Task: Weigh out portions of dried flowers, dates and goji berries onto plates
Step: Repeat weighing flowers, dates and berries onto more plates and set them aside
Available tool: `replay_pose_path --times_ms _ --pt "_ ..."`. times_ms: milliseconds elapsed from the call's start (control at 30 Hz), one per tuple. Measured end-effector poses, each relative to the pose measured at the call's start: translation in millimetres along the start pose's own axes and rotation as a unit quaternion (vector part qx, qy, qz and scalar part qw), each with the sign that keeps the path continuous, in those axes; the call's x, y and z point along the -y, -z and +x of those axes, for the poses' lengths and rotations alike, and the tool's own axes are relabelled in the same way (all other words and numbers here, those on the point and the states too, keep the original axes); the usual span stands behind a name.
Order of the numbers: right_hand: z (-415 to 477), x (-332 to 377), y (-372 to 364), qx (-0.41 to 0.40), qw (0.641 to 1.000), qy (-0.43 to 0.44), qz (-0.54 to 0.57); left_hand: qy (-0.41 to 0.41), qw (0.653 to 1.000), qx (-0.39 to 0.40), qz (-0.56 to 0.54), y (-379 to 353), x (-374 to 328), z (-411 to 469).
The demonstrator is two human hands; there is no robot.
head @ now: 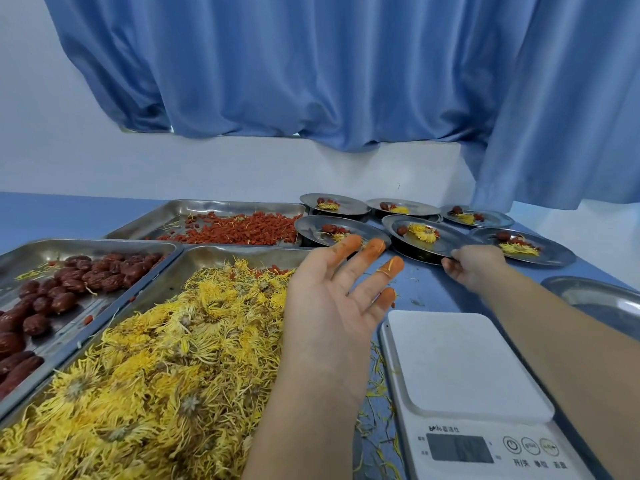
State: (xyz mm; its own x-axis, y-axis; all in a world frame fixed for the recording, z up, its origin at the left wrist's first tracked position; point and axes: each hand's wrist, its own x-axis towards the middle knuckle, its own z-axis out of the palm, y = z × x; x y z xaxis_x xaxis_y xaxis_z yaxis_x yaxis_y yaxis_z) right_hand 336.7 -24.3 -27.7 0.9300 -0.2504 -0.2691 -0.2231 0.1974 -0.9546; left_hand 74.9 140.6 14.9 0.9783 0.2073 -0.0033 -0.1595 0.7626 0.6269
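My right hand (pixel 474 268) grips the near rim of a filled steel plate (pixel 446 242) holding a date, goji berries and a yellow flower. My left hand (pixel 332 306) hovers palm up with straight fingers, their tips stained orange, over the edge of the flower tray (pixel 207 252). That tray is piled with dried yellow flowers (pixel 166 368). Dates (pixel 69 282) lie in the left tray and goji berries (pixel 242 230) in the far tray. The white scale (pixel 474 372) stands near me with nothing on its platform. Several other filled plates (pixel 408 206) sit behind.
An empty steel plate (pixel 602 299) lies at the right edge. Loose petals are scattered on the blue table (pixel 422 292) by the scale. A blue curtain (pixel 311 71) hangs behind the table against a white wall.
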Motion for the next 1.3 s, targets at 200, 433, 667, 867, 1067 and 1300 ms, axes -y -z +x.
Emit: replay_pose_path --times_ms 200,433,667,867,1067,1300 --pt "-8.8 5.8 4.6 0.037 0.999 -0.001 -0.026 -0.003 1.0 0.009 0.013 0.4 0.7 -1.3" --pt "-20.2 10.7 7.2 0.086 0.996 -0.026 -0.004 0.0 1.0 0.024 0.017 1.6 0.0 -2.1" --pt "-46.3 16.0 14.3 0.118 0.993 -0.019 0.011 -0.003 0.999 0.025 0.034 2.5 1.9 -0.1" --pt "-98.9 20.0 43.0 0.183 0.982 0.034 0.01 -0.008 0.997 0.03 0.068 3.9 -1.3 2.3" --pt "-154.9 23.2 112.4 0.198 0.935 0.23 -0.182 -0.04 0.982 0.04 0.18 -0.5 6.0 1.4" --pt "-169.7 -6.6 200.7 0.047 0.785 0.391 -0.479 -0.06 0.953 0.066 0.288 -6.8 18.6 -7.1"
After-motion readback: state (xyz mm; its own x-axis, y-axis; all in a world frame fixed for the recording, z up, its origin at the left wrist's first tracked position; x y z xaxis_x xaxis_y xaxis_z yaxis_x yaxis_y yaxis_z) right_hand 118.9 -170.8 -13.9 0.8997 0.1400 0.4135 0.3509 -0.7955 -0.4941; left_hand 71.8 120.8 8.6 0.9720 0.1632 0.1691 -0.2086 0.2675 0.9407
